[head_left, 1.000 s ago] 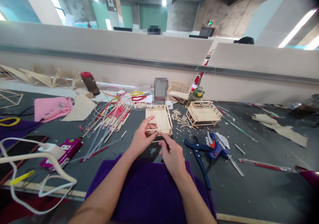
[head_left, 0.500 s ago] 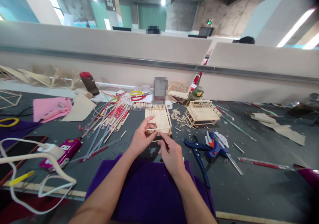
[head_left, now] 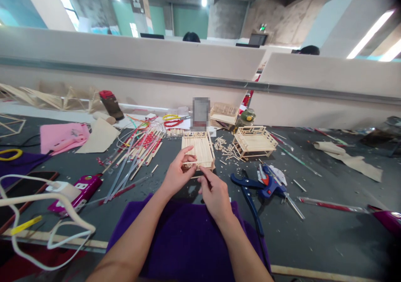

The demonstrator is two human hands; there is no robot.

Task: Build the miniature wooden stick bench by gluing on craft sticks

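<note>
A miniature bench of pale wooden sticks (head_left: 198, 145) stands on the dark table in front of me, its slatted top facing up. My left hand (head_left: 179, 172) grips its near left corner, the fingers curled over the low front rail and the thumb below. My right hand (head_left: 215, 192) is closed in a pinch, its fingertips against the same front edge, close to the left thumb. Whatever lies between the right fingertips is too small to make out. To the right stands a second stick bench (head_left: 255, 141) with a railed back, and short stick offcuts (head_left: 226, 148) lie between the two.
A blue glue gun (head_left: 272, 186) and blue-handled cutters (head_left: 250, 194) lie to the right. Bundled sticks in plastic sleeves (head_left: 147, 146) spread to the left. Beyond them are red-handled scissors (head_left: 172, 123). A purple power strip (head_left: 77, 194) with a white cable lies near the left edge.
Both hands keep the same hold at the bench's front edge. The view has shifted very slightly; nothing on the table has visibly moved.
</note>
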